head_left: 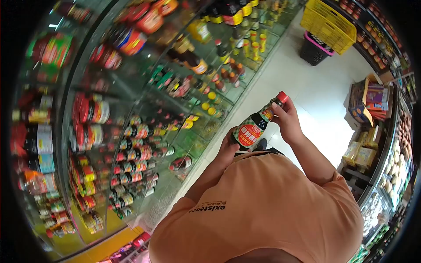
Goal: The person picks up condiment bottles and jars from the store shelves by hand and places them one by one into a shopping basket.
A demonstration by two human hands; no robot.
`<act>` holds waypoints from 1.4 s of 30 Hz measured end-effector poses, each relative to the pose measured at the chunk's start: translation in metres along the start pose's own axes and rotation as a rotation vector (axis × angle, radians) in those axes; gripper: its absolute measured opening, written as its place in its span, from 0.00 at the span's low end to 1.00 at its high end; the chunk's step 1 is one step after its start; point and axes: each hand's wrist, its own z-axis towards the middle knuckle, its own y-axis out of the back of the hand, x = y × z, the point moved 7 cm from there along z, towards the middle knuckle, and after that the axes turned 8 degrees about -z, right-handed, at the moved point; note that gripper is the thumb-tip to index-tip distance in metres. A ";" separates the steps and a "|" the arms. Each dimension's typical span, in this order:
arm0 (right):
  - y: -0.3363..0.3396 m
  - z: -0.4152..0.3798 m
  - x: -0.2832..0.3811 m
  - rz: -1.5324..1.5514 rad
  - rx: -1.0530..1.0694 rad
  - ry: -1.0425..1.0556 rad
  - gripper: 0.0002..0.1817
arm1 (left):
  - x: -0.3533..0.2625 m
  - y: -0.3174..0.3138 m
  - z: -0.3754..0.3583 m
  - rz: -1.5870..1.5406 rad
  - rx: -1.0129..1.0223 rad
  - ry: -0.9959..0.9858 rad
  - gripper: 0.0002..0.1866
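Note:
A dark soy sauce bottle [253,130] with a red cap, a green checked label and a red oval is held tilted in front of my chest. Around its lower end closes my left hand [228,149], its fingers partly hidden behind the bottle. My right hand [287,118] grips the neck just below the cap, thumb on the near side. The label faces up toward me.
Glass shelves [210,131] full of bottles and jars line my left. A yellow crate [329,24] sits on a black basket [315,50] ahead. On the right stand an open carton [362,103], packets [364,153] and a produce stand [394,164]. Pale floor [315,87] lies between.

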 end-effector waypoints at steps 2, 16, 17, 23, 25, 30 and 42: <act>0.036 0.004 0.010 0.063 -0.036 -0.006 0.22 | 0.017 -0.011 0.030 -0.017 0.045 0.040 0.46; 0.229 0.069 0.050 0.173 -0.385 0.013 0.18 | 0.087 -0.087 0.237 -0.068 0.254 0.363 0.40; 0.255 0.095 0.068 0.128 -0.384 0.051 0.20 | 0.089 -0.100 0.280 -0.122 0.313 0.366 0.42; 0.290 0.181 0.127 0.095 -0.322 0.132 0.24 | 0.067 -0.129 0.394 -0.138 0.426 0.434 0.48; 0.298 0.208 0.147 0.073 -0.303 0.144 0.22 | 0.061 -0.131 0.432 -0.118 0.436 0.435 0.48; 0.332 0.255 0.183 0.017 -0.354 0.180 0.15 | 0.061 -0.149 0.505 -0.079 0.446 0.502 0.48; 0.500 0.345 0.228 -0.160 -0.147 0.020 0.11 | 0.119 -0.241 0.675 0.027 0.516 0.599 0.45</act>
